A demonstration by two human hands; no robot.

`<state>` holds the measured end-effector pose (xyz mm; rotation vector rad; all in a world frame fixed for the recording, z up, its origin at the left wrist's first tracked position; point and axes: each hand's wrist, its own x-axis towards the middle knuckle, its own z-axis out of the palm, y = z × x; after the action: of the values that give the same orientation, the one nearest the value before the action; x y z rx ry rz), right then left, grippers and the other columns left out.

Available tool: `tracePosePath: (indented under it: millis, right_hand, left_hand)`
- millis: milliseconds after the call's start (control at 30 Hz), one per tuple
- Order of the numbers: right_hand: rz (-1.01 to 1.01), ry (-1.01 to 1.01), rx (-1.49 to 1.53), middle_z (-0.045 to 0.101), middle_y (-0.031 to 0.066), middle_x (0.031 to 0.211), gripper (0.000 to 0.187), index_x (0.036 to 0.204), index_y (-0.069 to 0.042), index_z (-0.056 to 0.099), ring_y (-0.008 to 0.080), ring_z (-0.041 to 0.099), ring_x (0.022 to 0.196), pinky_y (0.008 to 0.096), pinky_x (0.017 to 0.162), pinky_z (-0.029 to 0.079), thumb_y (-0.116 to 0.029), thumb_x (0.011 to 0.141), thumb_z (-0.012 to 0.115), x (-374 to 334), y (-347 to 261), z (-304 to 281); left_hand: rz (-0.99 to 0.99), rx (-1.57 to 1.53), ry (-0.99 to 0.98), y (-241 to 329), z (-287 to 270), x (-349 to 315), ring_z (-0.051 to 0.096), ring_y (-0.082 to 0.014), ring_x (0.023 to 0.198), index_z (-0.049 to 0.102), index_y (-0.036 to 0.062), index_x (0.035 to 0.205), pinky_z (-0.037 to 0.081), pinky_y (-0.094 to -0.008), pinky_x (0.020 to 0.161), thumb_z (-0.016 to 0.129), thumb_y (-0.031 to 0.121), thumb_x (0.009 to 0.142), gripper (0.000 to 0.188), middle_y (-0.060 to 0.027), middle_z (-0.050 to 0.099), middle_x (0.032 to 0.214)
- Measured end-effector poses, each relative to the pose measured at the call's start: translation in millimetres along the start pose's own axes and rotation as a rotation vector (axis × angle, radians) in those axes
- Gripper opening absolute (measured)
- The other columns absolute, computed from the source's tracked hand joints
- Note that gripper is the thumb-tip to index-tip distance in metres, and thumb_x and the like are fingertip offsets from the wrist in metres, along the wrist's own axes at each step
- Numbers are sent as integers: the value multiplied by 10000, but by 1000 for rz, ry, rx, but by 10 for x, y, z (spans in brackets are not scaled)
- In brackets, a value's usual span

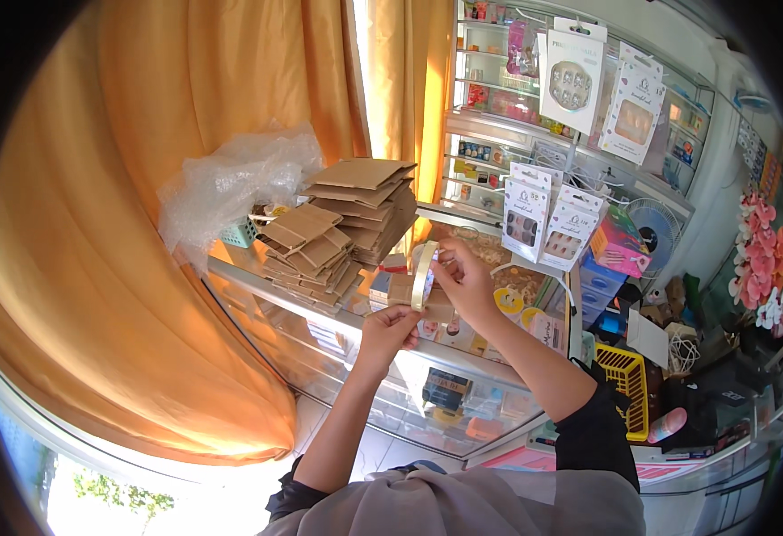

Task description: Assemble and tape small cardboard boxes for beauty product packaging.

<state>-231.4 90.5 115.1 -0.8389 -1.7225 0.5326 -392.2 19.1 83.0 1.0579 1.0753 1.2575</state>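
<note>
Above the glass counter [356,323], both hands hold a narrow, pale yellow roll [425,277] that looks like tape, standing on edge. My left hand [389,332] pinches its lower end. My right hand [465,279] grips the upper right side, with its fingers closed near a small purplish patch on the roll's side. Just beneath the hands lies a small brown cardboard piece [400,290], partly hidden by them. Left of the hands, folded brown cardboard boxes [307,239] are stacked in two uneven piles.
Bubble wrap [231,179] lies beside the piles, over a green basket [239,233]. Boxed press-on nails [573,79] hang on a rack to the right. Beyond stand a fan [655,234] and a yellow basket [622,384]. An orange curtain [114,268] hangs along the left.
</note>
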Motion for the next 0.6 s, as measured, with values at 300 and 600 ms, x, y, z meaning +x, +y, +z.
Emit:
tracePosePath:
  millis: [300, 600]
  right_hand:
    - [8, -112, 9, 655, -1, 812, 141, 994, -19, 620, 39, 576, 682, 213, 628, 479, -54, 877, 689, -16, -3, -12]
    - [-39, -56, -26, 663, 35, 715, 221, 984, -28, 644, 80, 610, 598, 230, 588, 506, -169, 855, 754, -3, -17, -6]
  left_hand:
    - [-1, -10, 27, -32, 14, 6, 609, -85, 566, 675, -20, 945, 505, -203, 521, 599, 67, 904, 122, -27, 641, 707]
    - [44, -7, 36, -48, 31, 16, 610, -98, 540, 673, -30, 887, 506, -211, 506, 584, 49, 903, 121, -44, 644, 683]
